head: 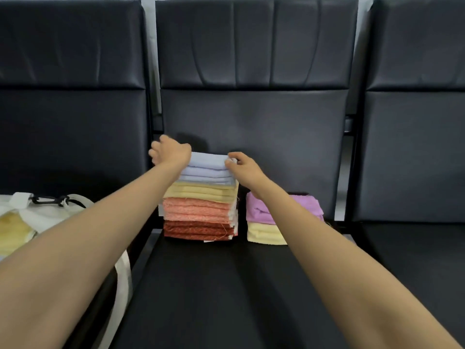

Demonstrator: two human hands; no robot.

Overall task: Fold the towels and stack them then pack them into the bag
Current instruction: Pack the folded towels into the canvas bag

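A tall stack of folded towels [201, 197] stands on the middle black seat, pale blue on top, then yellow, salmon and dark red. My left hand [171, 151] grips the top left edge of the blue towels, its fingers curled over the far side. My right hand [242, 166] pinches the top right corner of the same blue layer. To the right sits a smaller pile: a purple towel [261, 209] over a yellow towel [264, 233]. A white bag [50, 212] lies on the left seat with a yellow towel [12, 230] inside.
Three black padded seats stand in a row with upright backrests [254, 46]. The bag's white strap [124, 278] hangs over the left seat's edge, and a black clip [47, 199] lies on the bag. The right seat [415, 248] is bare.
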